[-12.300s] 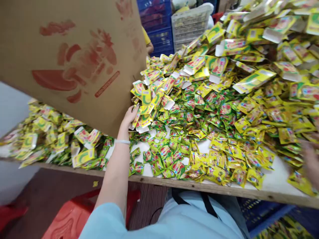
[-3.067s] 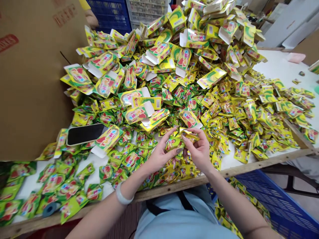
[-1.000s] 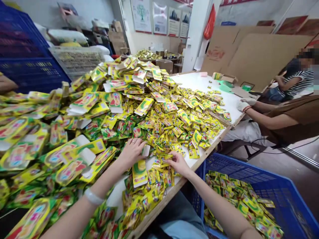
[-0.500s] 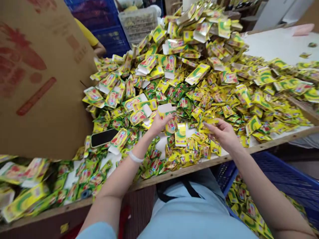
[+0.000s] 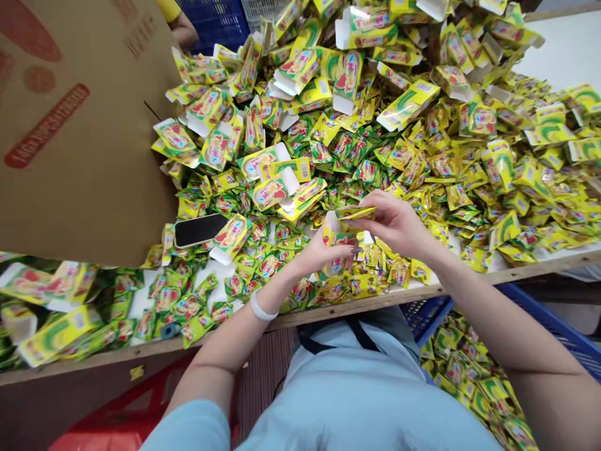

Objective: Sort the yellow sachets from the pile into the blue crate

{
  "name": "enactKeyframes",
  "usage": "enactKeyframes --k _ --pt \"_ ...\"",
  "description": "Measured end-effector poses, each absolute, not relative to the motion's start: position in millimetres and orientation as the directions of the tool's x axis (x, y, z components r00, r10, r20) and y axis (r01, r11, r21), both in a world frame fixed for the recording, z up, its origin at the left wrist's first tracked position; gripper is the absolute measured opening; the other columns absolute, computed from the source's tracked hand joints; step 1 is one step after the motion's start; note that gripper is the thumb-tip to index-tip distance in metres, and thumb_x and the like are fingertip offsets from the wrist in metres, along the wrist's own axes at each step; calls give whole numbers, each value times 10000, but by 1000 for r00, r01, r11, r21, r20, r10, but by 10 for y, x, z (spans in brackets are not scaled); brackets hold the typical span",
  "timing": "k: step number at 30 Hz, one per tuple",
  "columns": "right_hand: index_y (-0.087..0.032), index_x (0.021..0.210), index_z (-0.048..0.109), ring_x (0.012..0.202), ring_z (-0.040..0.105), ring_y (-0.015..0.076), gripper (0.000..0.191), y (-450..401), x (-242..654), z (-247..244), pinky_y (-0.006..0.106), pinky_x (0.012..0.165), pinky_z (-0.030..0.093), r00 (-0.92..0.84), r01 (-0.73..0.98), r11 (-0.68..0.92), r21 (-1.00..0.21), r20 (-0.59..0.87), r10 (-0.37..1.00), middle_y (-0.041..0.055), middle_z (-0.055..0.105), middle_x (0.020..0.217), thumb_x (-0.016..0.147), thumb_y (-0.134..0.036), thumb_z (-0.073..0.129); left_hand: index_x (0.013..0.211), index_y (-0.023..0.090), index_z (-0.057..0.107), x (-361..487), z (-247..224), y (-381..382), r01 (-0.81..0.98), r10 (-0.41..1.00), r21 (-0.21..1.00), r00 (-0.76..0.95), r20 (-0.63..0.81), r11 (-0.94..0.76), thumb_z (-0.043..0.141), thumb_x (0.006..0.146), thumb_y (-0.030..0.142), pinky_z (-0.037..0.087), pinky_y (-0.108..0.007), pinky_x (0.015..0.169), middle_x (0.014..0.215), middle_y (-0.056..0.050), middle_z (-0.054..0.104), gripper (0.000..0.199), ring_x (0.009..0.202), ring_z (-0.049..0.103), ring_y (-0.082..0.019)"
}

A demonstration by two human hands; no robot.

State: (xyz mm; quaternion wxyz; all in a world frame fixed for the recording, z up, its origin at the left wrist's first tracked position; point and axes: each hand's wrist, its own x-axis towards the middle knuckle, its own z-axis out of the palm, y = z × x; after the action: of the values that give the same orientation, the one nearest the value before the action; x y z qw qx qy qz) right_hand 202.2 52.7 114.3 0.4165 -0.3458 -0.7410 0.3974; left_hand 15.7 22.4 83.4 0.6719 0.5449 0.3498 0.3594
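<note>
Near the table's front edge, my left hand is wrapped round a small yellow box whose white flap stands up at the top. My right hand pinches yellow-green sachets right at the open end of that box. The fingers of both hands nearly meet. Other yellow boxes lie just left of the hands, some with open white flaps. Loose yellow sachets and green sachets are spread around and under the hands.
A large cardboard carton stands at the left. Beside it lies a black phone. Boxes are heaped at the back. Below the table are a blue crate of sachets and a red stool. A person's arm shows behind the carton.
My right hand has moved left with the sachets, up to the box's mouth. My left hand still holds the box. The view has shifted lower and closer to the table.
</note>
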Motion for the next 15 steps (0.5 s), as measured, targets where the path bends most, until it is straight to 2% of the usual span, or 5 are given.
enactKeyframes --k 3,5,8,12,15 --pt "-221 986 744 785 593 156 139 558 2098 1192 288 717 472 -624 360 486 -796 182 760 28 613 875 870 -271 687 1362 225 465 138 760 179 -21 850 995 522 -77 103 736 712 293 545 -297 634 1008 -48 663 708 598 588 -114" --pt "-221 1014 754 820 603 170 174 551 2090 1283 305 773 469 -709 445 545 -711 92 699 38 637 897 860 -207 676 1469 260 344 136 706 156 56 846 996 527 -83 63 725 723 262 557 -321 686 1118 -68 644 837 635 600 -117" --pt "-202 1048 745 873 618 190 234 528 2048 1409 330 824 468 -744 496 613 -615 63 665 63 659 973 857 -136 626 1532 266 230 126 653 158 102 841 992 529 -113 69 677 789 276 564 -365 734 1094 -68 653 867 646 612 -132" --pt "-205 1146 669 759 618 151 257 505 2097 1434 275 695 481 -727 420 505 -754 54 685 49 680 973 897 -229 611 1549 254 213 100 657 193 28 829 992 546 -119 123 644 823 299 565 -431 805 1067 -80 681 846 716 655 -183" --pt "-206 938 673 605 559 117 128 481 2135 1370 237 574 420 -661 375 420 -826 79 746 2 655 767 903 -322 632 1537 262 267 94 694 184 21 839 996 536 -87 90 712 749 259 547 -436 895 1245 -108 634 905 870 674 -217"
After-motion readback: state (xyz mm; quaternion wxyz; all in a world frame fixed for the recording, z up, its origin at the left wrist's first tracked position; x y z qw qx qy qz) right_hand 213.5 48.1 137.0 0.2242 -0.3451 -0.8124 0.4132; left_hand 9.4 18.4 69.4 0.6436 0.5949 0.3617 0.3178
